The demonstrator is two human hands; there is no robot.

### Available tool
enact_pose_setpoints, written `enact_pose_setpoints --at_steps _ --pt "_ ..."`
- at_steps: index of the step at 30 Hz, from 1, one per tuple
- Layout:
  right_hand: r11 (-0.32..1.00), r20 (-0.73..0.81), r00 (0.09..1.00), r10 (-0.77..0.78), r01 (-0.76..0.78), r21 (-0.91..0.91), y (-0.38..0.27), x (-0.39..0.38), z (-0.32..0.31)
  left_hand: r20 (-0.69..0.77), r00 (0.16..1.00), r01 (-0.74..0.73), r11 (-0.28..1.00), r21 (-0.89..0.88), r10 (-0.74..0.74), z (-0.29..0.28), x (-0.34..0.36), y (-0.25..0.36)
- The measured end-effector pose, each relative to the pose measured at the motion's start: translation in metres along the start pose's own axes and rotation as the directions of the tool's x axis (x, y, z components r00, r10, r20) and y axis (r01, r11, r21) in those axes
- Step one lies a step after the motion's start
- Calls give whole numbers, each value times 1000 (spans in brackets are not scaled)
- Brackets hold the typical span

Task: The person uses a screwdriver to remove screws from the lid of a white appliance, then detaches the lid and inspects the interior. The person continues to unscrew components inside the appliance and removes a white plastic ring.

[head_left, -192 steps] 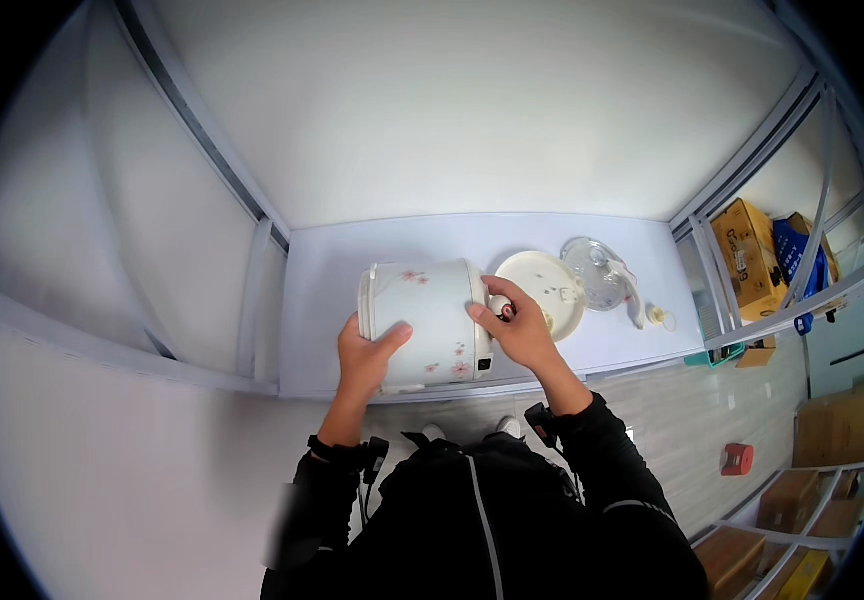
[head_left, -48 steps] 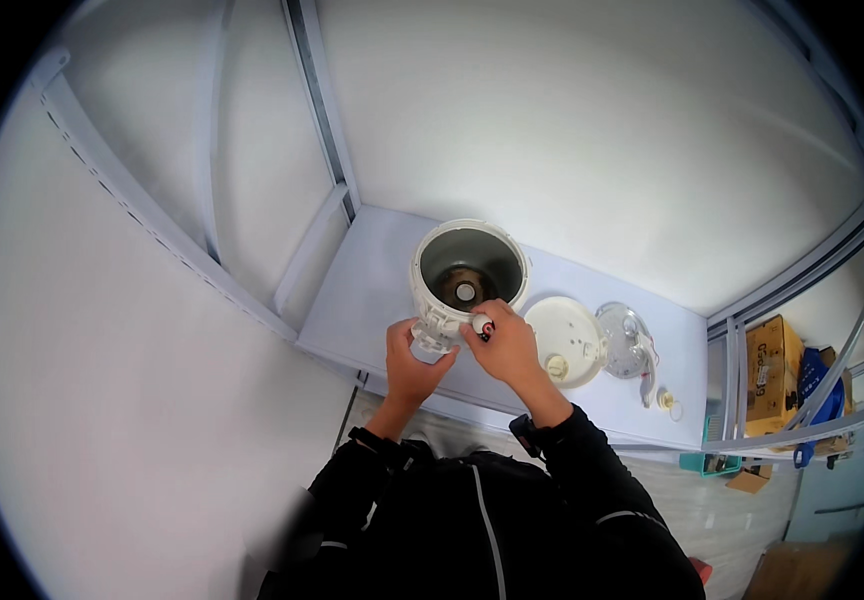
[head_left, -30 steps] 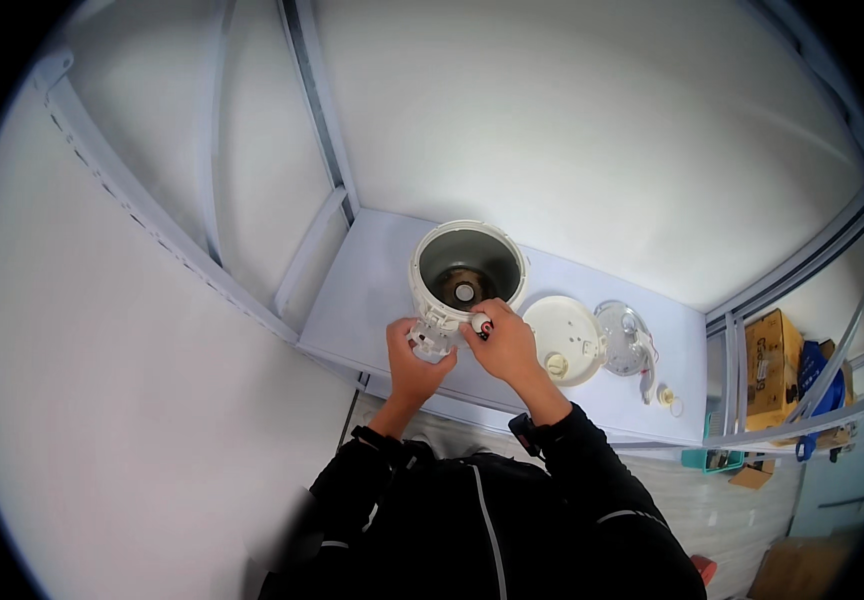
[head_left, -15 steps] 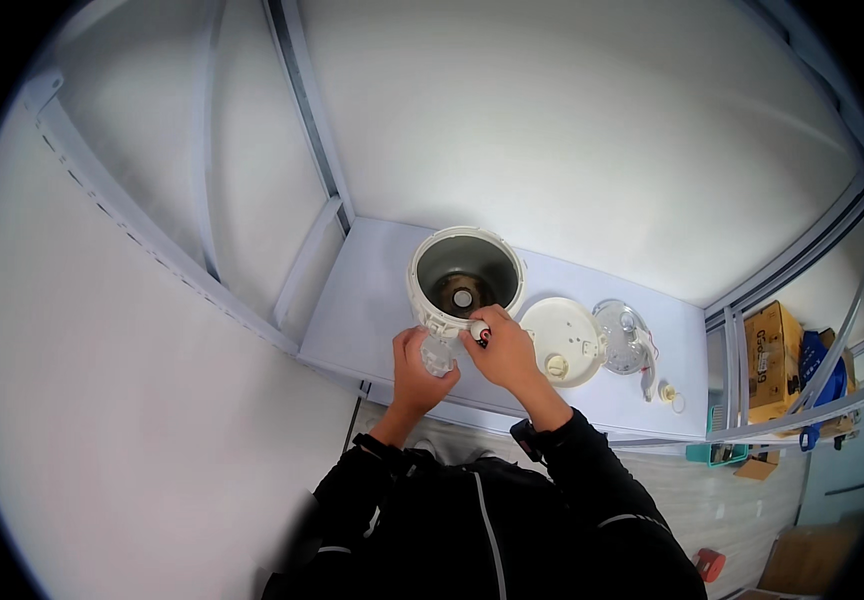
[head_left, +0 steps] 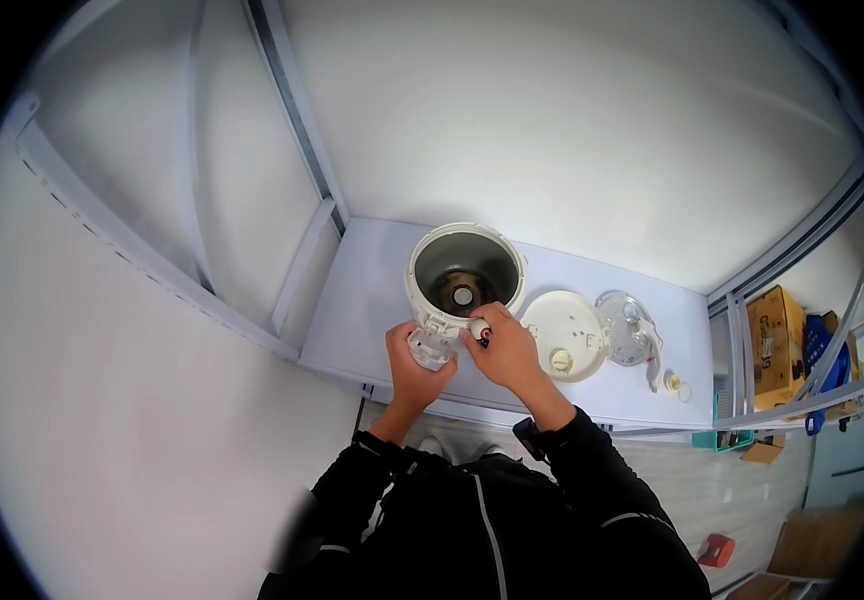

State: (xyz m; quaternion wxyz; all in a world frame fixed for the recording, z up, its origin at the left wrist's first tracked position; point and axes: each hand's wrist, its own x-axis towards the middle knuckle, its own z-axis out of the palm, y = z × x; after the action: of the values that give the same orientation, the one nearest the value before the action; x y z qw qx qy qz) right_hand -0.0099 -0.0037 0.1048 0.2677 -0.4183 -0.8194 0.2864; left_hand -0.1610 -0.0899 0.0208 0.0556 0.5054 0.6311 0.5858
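A white, round, rice-cooker-like body (head_left: 415, 290) stands upright with its top uncovered, showing a deep grey inside and a small pale disc (head_left: 463, 296) at the bottom centre. At its near side my left hand (head_left: 412, 375) is closed round a whitish plastic piece (head_left: 430, 350), just below a hinge-like part of the rim. My right hand (head_left: 505, 350) is beside it, fingers pinching a small white cylinder (head_left: 480, 328) with a red and black end, close to the front rim. What kind of thing the cylinder is, I cannot make out.
Right of the body lie a round white lid (head_left: 557, 325), a shiny clear disc (head_left: 624, 320) with a white arm-like part (head_left: 654, 362), and a small cream piece (head_left: 674, 383). The pale table (head_left: 367, 300) meets a white wall. Frame bars, a cardboard box (head_left: 774, 345) and a teal basket (head_left: 724, 440) are farther right.
The whitish plastic piece has been tilted in my left hand and shifted slightly left, showing a more opaque side. My right hand keeps its grip near the rim.
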Motion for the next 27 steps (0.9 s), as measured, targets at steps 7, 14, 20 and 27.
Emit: enact_pose_setpoints --at_steps 7,14,20,27 --pt "1000 -1 1000 10 -10 -1 -7 -1 0 -82 990 83 946 -312 -114 15 -15 -20" --pt "1000 -19 1000 6 -6 -16 -7 -2 0 -33 996 70 973 -221 -79 4 -10 -15" --pt "1000 -14 1000 19 -19 -17 -9 -2 1 -4 990 138 952 -273 -144 2 -8 -18" --pt "1000 -27 1000 -3 3 -2 -10 -2 1 -34 972 192 867 -460 -234 -7 -19 -37"
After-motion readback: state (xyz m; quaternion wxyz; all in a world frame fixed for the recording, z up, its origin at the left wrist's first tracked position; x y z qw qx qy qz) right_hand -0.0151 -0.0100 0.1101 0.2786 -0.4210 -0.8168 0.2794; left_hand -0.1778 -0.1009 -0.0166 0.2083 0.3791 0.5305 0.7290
